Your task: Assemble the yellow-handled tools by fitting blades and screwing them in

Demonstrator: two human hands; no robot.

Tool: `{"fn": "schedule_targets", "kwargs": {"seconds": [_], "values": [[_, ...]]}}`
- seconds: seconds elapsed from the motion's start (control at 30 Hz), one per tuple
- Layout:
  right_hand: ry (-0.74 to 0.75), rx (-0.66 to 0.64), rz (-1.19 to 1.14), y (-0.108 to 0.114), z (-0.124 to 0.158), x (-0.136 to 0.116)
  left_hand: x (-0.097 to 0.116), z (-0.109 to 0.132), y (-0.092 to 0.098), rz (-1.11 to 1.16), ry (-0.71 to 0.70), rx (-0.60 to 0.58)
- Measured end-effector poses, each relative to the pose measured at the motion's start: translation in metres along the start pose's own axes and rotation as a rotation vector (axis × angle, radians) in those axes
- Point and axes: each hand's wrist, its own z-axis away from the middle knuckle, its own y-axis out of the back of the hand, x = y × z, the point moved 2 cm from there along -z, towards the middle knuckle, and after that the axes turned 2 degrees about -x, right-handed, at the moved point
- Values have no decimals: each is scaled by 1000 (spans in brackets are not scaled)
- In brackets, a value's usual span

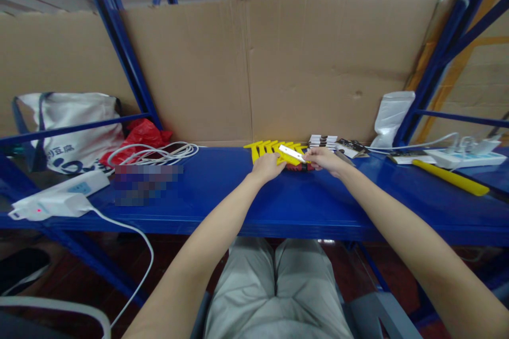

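Observation:
Both of my hands meet over the back of the blue table. My left hand point(269, 167) is closed on a yellow plastic tool whose exact kind I cannot make out. A flat white strip point(292, 154) lies along that tool, slanting down to the right. At the strip's right end, my right hand point(324, 159) has its fingers pinched together. Just behind them, several similar yellow plastic pieces point(260, 147) lie side by side in a row. Something dark red point(299, 167) shows beneath the hands, mostly hidden.
Small black-and-white packets point(323, 141) lie behind my right hand. A long yellow strip point(449, 177) and a power strip point(465, 158) are at right. On the left are coiled white cable point(170, 153), a red bag point(145, 135) and another power strip point(59, 196). Cardboard point(318, 63) walls the back.

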Motion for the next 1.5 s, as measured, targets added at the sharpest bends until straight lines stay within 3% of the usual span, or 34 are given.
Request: {"fn": "schedule_targets", "kwargs": {"seconds": [0.6,1.2,1.5], "values": [[-90,-101,-305,-8,4,-6,-1,-2,0,2,12,40],[-129,-60,-148,-15,8,-6,1,0,2,5,-37,60],[-84,-108,-130,-13,7,-3,2,3,-2,-43,-198,47]]}}
